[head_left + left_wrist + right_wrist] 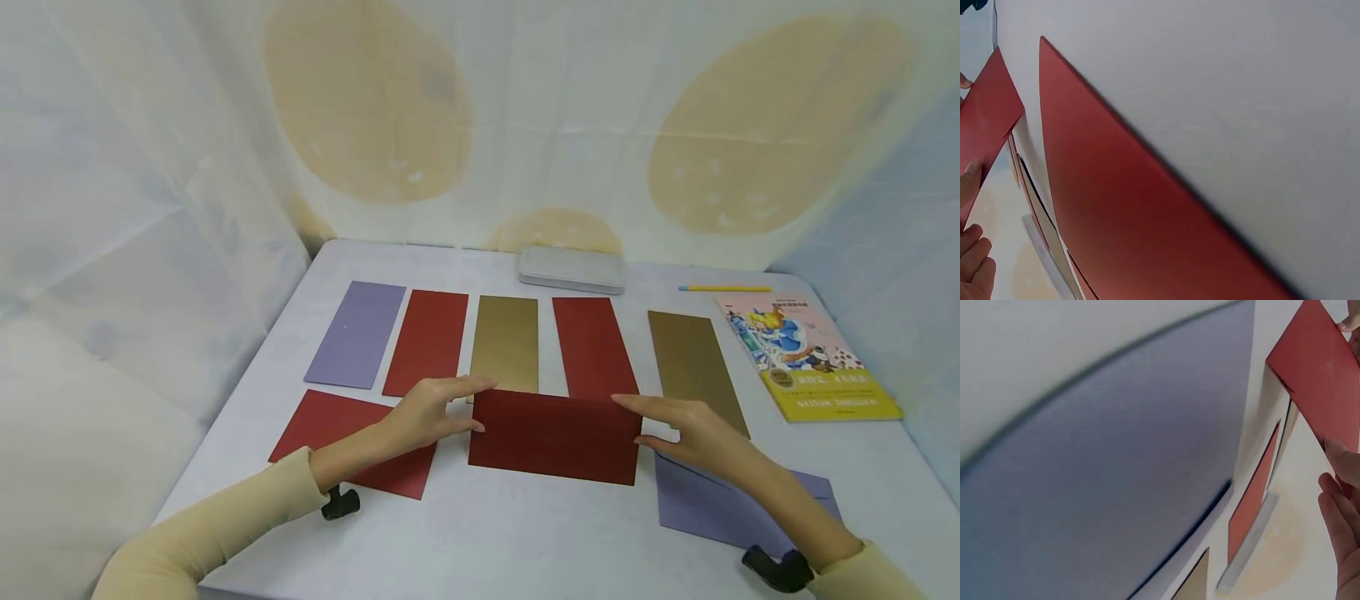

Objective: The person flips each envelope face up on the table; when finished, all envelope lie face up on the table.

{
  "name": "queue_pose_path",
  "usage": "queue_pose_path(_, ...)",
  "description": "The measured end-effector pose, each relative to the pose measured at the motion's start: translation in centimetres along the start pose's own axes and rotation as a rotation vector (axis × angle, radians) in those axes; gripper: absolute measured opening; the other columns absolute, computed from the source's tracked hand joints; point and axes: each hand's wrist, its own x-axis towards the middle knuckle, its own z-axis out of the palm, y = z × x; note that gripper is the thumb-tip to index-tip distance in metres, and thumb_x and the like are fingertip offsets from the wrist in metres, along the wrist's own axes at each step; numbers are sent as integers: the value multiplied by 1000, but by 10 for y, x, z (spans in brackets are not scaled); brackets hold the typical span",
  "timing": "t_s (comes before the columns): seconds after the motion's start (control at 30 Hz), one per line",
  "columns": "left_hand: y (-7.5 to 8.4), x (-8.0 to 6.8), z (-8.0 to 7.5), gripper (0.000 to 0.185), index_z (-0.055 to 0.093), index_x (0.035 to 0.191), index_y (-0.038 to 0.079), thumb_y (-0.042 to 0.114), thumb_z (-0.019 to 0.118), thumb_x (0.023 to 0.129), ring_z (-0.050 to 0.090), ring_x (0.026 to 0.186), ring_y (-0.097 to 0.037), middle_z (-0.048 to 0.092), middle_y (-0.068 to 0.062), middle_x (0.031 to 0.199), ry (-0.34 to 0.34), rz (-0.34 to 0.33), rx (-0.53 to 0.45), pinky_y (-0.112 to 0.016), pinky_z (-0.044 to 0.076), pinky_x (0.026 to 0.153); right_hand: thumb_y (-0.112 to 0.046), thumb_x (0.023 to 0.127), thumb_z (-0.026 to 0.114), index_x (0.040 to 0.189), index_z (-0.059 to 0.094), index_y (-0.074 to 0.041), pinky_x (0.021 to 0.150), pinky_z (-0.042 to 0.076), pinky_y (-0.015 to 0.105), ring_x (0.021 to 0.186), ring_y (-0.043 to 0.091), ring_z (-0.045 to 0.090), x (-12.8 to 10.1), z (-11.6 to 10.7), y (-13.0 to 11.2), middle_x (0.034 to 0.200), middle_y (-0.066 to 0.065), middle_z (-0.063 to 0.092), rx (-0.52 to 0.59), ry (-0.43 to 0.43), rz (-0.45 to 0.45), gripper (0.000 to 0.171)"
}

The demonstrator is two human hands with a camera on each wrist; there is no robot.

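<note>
The left hand (pixel 431 411) and right hand (pixel 686 427) are pinching the two short ends of a dark red paper envelope (pixel 555 435), holding it just above the white table (pixel 480 533), near a row of coloured envelopes (pixel 508 343). Placing it seemingly calls for a level lowering.

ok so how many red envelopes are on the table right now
4. Two stand in the back row, second from left and fourth. One lies front left under the left hand. One is held between both hands.
</note>
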Motion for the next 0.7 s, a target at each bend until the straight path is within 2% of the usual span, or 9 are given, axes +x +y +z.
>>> queue_pose_path(0.23,2,-3,1,63,63,127,5,17,87,70,57,119,-14,64,-2,125,-25,-23,13,-21,46,91,1,63,87,136,56,-8,85,43,8,102,25,67,-5,5,-3,123,7,65,33,-23,1,79)
queue_pose_path(0.43,4,-8,1,62,64,126,6,21,87,71,57,119,-16,65,-3,124,-81,-63,9,-21,46,91,-2,64,87,133,59,-6,84,43,9,101,24,67,-8,9,-6,122,8,66,36,-47,15,74)
queue_pose_path(0.7,7,-13,3,61,65,126,13,32,85,72,59,116,-13,64,-2,124,-201,-183,13,-22,47,90,-7,70,85,131,60,-3,77,54,28,104,26,66,-12,15,-8,122,10,65,79,-127,28,66)
